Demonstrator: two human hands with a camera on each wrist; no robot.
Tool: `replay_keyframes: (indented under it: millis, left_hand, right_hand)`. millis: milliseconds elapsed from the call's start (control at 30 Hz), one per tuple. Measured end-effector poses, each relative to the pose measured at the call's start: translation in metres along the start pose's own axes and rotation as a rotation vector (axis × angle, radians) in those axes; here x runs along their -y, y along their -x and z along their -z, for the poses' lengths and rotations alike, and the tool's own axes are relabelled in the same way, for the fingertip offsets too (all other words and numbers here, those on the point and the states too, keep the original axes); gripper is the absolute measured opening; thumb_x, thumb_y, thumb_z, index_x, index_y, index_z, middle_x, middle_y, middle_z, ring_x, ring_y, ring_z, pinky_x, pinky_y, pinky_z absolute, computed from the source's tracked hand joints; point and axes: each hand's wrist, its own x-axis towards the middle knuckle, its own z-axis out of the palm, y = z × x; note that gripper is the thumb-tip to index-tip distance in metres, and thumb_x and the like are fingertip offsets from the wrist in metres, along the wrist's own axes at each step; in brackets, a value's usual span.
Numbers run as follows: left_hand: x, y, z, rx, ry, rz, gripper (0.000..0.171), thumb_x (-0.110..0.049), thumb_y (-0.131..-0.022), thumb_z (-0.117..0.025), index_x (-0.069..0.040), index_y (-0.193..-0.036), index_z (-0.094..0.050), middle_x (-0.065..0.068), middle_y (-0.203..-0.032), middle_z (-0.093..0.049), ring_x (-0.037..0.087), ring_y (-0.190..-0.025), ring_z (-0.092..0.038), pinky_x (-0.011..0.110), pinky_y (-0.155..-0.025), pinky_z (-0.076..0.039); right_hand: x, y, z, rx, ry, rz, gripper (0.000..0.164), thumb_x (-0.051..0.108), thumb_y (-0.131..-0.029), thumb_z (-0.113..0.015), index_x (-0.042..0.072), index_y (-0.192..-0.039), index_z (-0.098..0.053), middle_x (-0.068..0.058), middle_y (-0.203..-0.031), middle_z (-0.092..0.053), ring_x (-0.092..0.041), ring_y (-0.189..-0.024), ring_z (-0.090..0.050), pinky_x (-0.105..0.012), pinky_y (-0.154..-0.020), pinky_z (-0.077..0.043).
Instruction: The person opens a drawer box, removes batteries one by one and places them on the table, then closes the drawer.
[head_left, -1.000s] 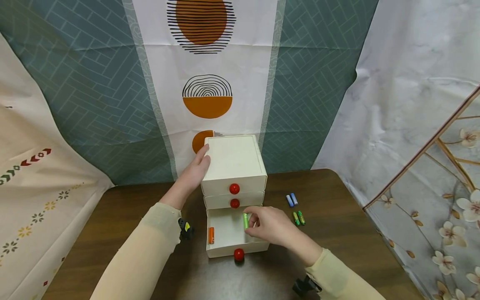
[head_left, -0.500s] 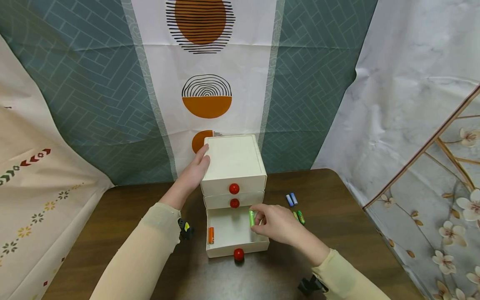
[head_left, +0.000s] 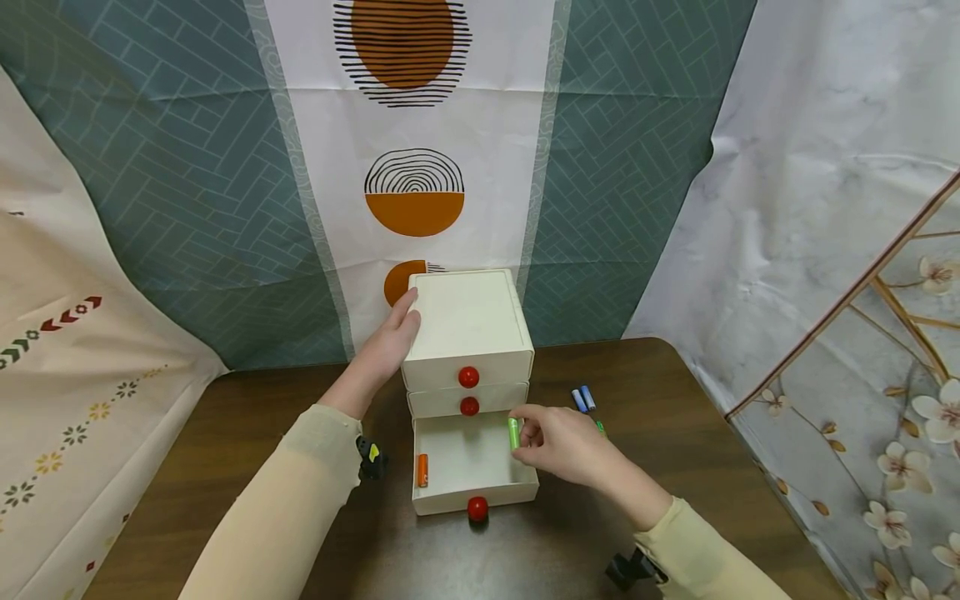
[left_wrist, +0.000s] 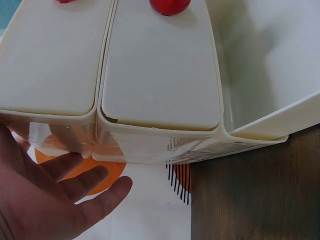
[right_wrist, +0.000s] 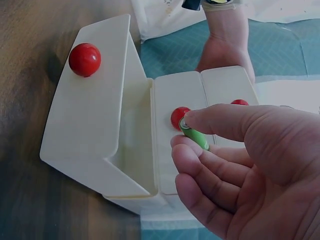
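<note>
A white cabinet (head_left: 472,312) with red knobs stands on the table, its bottom drawer (head_left: 465,454) pulled out. My left hand (head_left: 384,343) rests against the cabinet's upper left side, its fingers extended in the left wrist view (left_wrist: 55,195). Between thumb and fingertips, my right hand (head_left: 566,446) pinches a light green battery (head_left: 513,433) near the drawer's right side. That green battery (right_wrist: 196,138) also shows in the right wrist view, one end by the thumb tip. An orange battery (head_left: 423,471) is inside the drawer along its left wall.
To the cabinet's right, two blue batteries (head_left: 582,399) lie side by side on the brown table (head_left: 675,467). A green battery (head_left: 600,427) just in front of them is mostly hidden by my right hand. Patterned cloths hang behind and on both sides.
My right hand has moved rightward with the green battery, from the middle of the drawer to its right side, and now covers more of the green batteries on the table. My left hand stays put.
</note>
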Motion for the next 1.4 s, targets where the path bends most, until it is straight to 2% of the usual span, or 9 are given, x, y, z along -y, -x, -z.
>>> replay_keyframes:
  millis: [167, 467, 700, 1100, 1400]
  left_hand:
    - [0.0, 0.0, 0.0, 0.007, -0.004, 0.003, 0.067, -0.052, -0.12, -0.028, -0.036, -0.18, -0.002, 0.0, -0.186, -0.001, 0.032, -0.17, -0.003, 0.068, -0.132, -0.006]
    - [0.002, -0.001, 0.001, 0.008, 0.001, -0.005, 0.067, -0.051, -0.12, -0.028, -0.035, -0.18, -0.003, 0.0, -0.186, -0.002, 0.031, -0.17, -0.003, 0.066, -0.133, -0.006]
    - [0.002, -0.001, 0.001, 0.006, -0.003, 0.007, 0.067, -0.053, -0.119, -0.029, -0.037, -0.179, -0.003, 0.0, -0.186, -0.003, 0.032, -0.17, -0.005, 0.067, -0.132, -0.007]
    - [0.003, 0.0, 0.001, 0.002, 0.007, -0.01, 0.067, -0.051, -0.12, -0.029, -0.033, -0.18, -0.005, 0.001, -0.186, -0.005, 0.032, -0.17, -0.007, 0.063, -0.134, -0.009]
    - [0.002, -0.001, 0.002, 0.004, 0.003, -0.013, 0.067, -0.051, -0.12, -0.029, -0.033, -0.18, -0.004, 0.0, -0.186, -0.004, 0.032, -0.17, -0.007, 0.065, -0.133, -0.009]
  right_hand:
    - [-0.003, 0.002, 0.003, 0.004, 0.0, 0.009, 0.046, 0.016, -0.092, -0.089, 0.008, -0.135, -0.075, 0.021, -0.082, -0.065, -0.001, -0.068, -0.057, -0.028, -0.062, -0.048]
    - [-0.008, 0.006, 0.008, 0.013, 0.01, -0.038, 0.047, 0.017, -0.092, -0.089, 0.01, -0.137, -0.075, 0.021, -0.082, -0.064, -0.002, -0.069, -0.057, -0.03, -0.065, -0.049]
    - [-0.014, 0.014, 0.015, 0.001, 0.024, -0.038, 0.044, 0.016, -0.091, -0.088, 0.01, -0.133, -0.075, 0.021, -0.083, -0.064, 0.0, -0.07, -0.057, -0.03, -0.067, -0.049]
    - [-0.026, 0.024, 0.024, -0.012, 0.028, -0.041, 0.044, 0.018, -0.092, -0.086, 0.012, -0.134, -0.074, 0.024, -0.084, -0.064, 0.002, -0.073, -0.058, -0.032, -0.071, -0.05]
    - [-0.04, 0.031, 0.028, -0.001, 0.025, -0.092, 0.041, 0.015, -0.092, -0.084, 0.011, -0.131, -0.074, 0.021, -0.083, -0.064, -0.001, -0.073, -0.058, -0.032, -0.071, -0.049]
